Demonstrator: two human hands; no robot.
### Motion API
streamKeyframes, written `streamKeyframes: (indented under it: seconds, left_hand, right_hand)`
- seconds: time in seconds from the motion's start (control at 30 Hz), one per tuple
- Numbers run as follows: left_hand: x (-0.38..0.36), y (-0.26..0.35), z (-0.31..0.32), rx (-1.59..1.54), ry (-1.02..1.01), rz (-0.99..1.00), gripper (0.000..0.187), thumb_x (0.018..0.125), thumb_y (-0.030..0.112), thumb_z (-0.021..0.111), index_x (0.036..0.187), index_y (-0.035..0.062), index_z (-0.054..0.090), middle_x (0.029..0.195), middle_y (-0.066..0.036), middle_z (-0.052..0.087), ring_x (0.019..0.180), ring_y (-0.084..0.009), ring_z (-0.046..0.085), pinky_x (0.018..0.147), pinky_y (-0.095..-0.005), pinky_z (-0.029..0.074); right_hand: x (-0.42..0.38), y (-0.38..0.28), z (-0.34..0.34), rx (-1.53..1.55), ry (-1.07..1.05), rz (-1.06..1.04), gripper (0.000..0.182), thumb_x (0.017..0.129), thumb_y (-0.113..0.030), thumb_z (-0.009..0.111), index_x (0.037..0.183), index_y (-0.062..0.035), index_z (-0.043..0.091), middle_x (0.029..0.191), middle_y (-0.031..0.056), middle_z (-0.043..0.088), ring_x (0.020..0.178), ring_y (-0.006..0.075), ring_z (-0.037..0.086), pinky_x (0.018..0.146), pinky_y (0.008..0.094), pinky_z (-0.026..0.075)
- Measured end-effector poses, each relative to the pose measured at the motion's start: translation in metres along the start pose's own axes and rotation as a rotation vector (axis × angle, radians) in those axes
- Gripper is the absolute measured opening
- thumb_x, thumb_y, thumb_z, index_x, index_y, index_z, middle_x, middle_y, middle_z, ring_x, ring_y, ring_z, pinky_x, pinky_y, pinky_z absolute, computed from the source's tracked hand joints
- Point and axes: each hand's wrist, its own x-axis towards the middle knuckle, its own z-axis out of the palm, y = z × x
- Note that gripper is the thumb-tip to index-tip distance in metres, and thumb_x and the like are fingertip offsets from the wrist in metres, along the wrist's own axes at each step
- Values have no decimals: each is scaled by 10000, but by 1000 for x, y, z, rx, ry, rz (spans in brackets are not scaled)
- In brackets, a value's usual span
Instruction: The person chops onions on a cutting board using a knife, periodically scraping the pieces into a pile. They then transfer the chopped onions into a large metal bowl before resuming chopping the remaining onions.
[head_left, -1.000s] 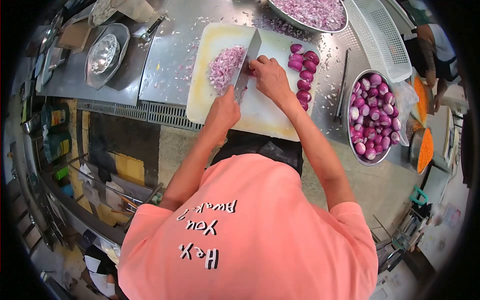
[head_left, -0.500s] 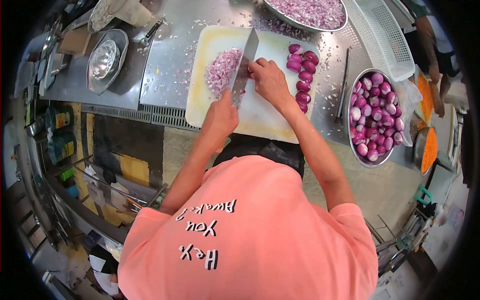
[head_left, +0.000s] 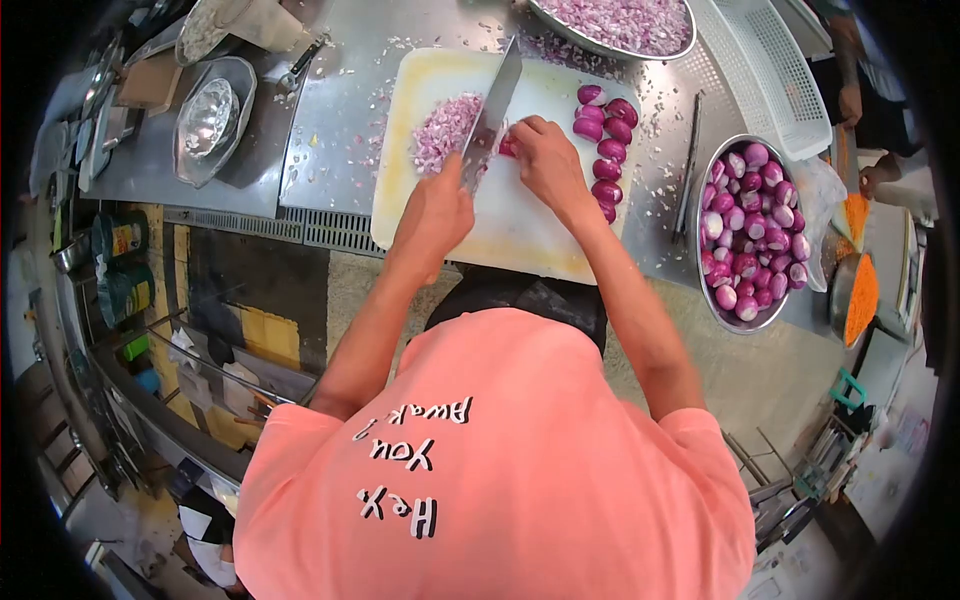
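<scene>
My left hand (head_left: 433, 218) is closed around the handle of a broad kitchen knife (head_left: 495, 105), its blade slanting up and away over a white cutting board (head_left: 535, 235). My right hand (head_left: 550, 165) is closed, its fingertips pinching a cut red onion piece (head_left: 507, 147) just right of the blade. Fingers partly hide that piece. Left of the blade lies a pile of chopped red onion (head_left: 443, 130). Along the board's right side, peeled red onions (head_left: 611, 150) sit in two uneven rows.
A steel bowl (head_left: 728, 322) of peeled red onions stands at right. Behind the board is a bowl (head_left: 640, 58) of chopped onion, beside a white perforated basket (head_left: 765, 80). At left rests a foil-like tray (head_left: 185, 150). Another person's hand (head_left: 850, 103) shows at upper right.
My right hand has shifted slightly right and down, showing more of the onion piece. The knife has turned a little, its tip moving right and away. The other person's hands have moved.
</scene>
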Motion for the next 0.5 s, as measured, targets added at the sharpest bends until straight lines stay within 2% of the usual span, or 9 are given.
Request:
streamKeyframes:
  seconds: [0.13,0.2,0.3,0.43,0.5]
  left_hand:
    - [-10,-2,5,59,-89,-122,272,871,56,524,1118,-45,474,729,-320,590,757,-505,592,645,-542,451]
    - [-1,-19,17,95,-35,55,277,869,40,517,1126,-54,472,705,-309,586,728,-496,594,626,-550,442]
    - [-17,9,-16,101,-62,42,282,865,20,506,1131,-67,473,689,-299,585,697,-495,587,615,-552,434]
    - [-22,-3,1,143,-133,53,299,852,-2,504,1141,-73,477,672,-299,574,674,-492,583,603,-547,437]
    - [-8,-20,14,160,-76,197,371,835,-14,512,1198,-78,467,663,-300,570,665,-488,587,601,-550,440]
  right_hand:
    - [-11,-1,6,71,29,48,184,784,29,609,952,-43,629,926,115,613,851,334,591,730,416,490]
    - [-8,-5,10,43,59,79,154,805,12,596,942,-55,615,940,119,612,865,340,586,736,432,500]
    - [-9,-5,12,45,63,80,155,807,15,591,944,-56,613,938,118,612,859,341,586,729,431,499]
    - [-12,-7,15,6,70,101,151,805,17,592,936,-55,608,941,119,613,854,343,585,725,432,498]
    - [-10,-6,15,19,84,101,142,805,16,590,929,-53,603,929,121,607,850,349,584,717,441,496]
